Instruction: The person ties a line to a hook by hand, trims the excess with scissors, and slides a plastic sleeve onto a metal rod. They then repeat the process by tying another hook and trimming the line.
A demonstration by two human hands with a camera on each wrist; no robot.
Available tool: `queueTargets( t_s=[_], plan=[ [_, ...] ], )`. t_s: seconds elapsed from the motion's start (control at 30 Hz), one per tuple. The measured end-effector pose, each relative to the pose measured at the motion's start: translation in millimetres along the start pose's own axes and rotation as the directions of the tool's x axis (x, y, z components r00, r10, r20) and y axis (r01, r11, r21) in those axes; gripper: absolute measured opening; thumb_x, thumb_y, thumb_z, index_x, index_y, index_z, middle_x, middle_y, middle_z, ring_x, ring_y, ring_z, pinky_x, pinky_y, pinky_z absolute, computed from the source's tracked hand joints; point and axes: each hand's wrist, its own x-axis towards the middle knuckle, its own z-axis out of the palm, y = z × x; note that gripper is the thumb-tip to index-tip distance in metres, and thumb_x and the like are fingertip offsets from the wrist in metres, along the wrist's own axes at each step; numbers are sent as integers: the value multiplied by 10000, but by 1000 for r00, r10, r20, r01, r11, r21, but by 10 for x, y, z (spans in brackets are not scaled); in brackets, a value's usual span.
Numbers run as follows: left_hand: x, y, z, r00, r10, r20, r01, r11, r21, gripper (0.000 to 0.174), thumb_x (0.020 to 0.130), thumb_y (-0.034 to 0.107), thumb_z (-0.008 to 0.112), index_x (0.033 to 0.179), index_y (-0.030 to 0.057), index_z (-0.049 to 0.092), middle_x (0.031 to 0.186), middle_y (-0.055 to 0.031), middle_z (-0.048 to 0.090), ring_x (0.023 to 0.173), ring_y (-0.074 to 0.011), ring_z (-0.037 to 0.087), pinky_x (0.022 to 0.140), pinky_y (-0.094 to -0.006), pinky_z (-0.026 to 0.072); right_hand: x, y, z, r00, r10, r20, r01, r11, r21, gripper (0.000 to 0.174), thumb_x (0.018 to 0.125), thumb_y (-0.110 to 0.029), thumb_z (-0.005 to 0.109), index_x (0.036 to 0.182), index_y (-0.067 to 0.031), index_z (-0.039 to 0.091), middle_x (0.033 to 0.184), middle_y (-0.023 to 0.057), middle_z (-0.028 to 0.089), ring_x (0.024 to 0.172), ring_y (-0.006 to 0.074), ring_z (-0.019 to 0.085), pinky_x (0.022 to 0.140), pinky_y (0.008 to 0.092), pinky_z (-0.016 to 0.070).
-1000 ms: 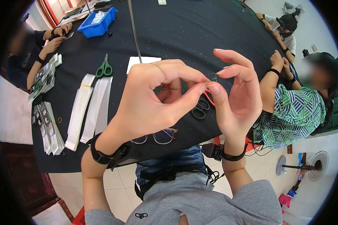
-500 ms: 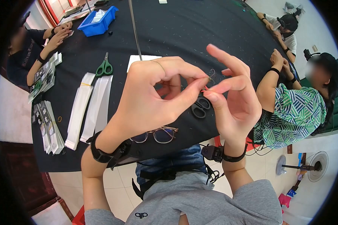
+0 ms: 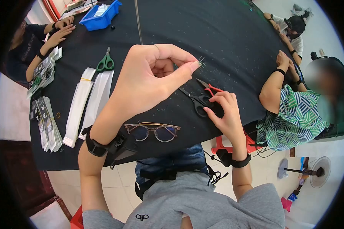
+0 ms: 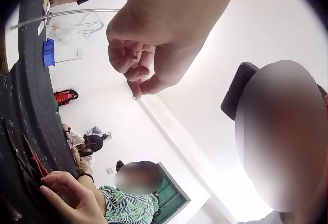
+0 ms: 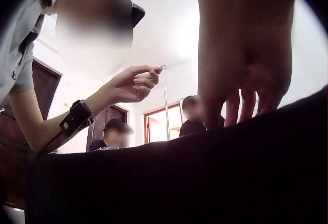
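Down from beside the left hand (image 3: 149, 82), the right hand (image 3: 223, 112) now lies on the scissors (image 3: 197, 100); its grip is unclear. Left thumb and forefinger pinch a tiny wire hook (image 3: 200, 61).

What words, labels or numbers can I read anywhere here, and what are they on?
"dlp", roughly: small black logo on the grey shirt; not certain.
Stacked printed cards at far left: print too small to read.
Black scissors under the right hand, tiny hook pinched by the left hand: no lettering to be seen.
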Motion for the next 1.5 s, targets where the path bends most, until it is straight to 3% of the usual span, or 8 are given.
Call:
queueTargets(
  t_s=[0.13,0.3,0.4,0.6,0.87,0.97,1.13,1.5],
  plan=[
    [-39,5,-18,1000,25,-18,-26,999,-29,152,859,74,684,974,-24,693,785,-39,682,655,-25,594,569,-142,428,15,81,54,997,30,-68,-31,999,-10,294,760,-108,735,993,-18,580,1037,109,545,956,293,513,834,379,425],
    [-303,2,-32,968,-252,-11,250,963,-100,125,865,57,670,963,-17,688,804,-40,683,678,-36,595,606,-158,445,32,227,-12,995,54,-83,-70,976,-208,311,768,-124,734,994,2,562,1057,121,528,946,303,510,822,388,428],
    [-424,-270,52,971,-220,-94,190,947,-259,127,869,69,669,966,-11,686,784,-29,672,682,-38,593,604,-161,436,39,235,-5,996,88,-20,-90,983,-160,283,791,-132,717,971,8,550,1049,144,520,938,310,509,820,393,435],
    [-536,-492,-2,957,-274,-91,228,910,-346,158,874,115,679,980,-2,683,761,-24,652,580,9,486,476,-145,289,68,279,37,990,-41,136,95,902,-421,222,826,-104,663,939,41,538,1102,196,486,975,336,502,840,423,448],
    [-590,-599,-45,950,-287,-125,199,861,-469,161,874,104,675,992,-6,680,769,-32,650,530,25,423,436,-147,230,139,371,14,990,-62,124,117,860,-498,158,839,-37,596,949,61,540,1189,228,447,1066,364,457,899,440,406],
    [-589,-611,-59,943,-318,-94,230,831,-507,153,877,96,666,992,-4,681,765,-38,651,484,26,399,408,-151,220,170,289,-5,999,-24,-47,11,966,-258,142,837,-76,625,932,13,568,1161,210,448,1049,354,426,907,432,364],
    [-595,-622,-37,943,-326,-71,249,829,-500,154,880,93,656,1000,0,683,749,-40,659,432,21,381,378,-152,234,205,-303,9,999,-13,32,11,999,49,193,734,-167,740,822,-25,643,1116,194,444,1035,323,397,899,413,320],
    [-611,-648,6,946,-315,-79,232,826,-513,176,880,130,667,1005,8,688,737,-29,667,479,23,431,396,-145,261,231,-563,156,991,-111,74,105,991,83,211,671,-176,783,755,-25,661,1101,199,438,1032,326,386,885,440,294]
  ],
)
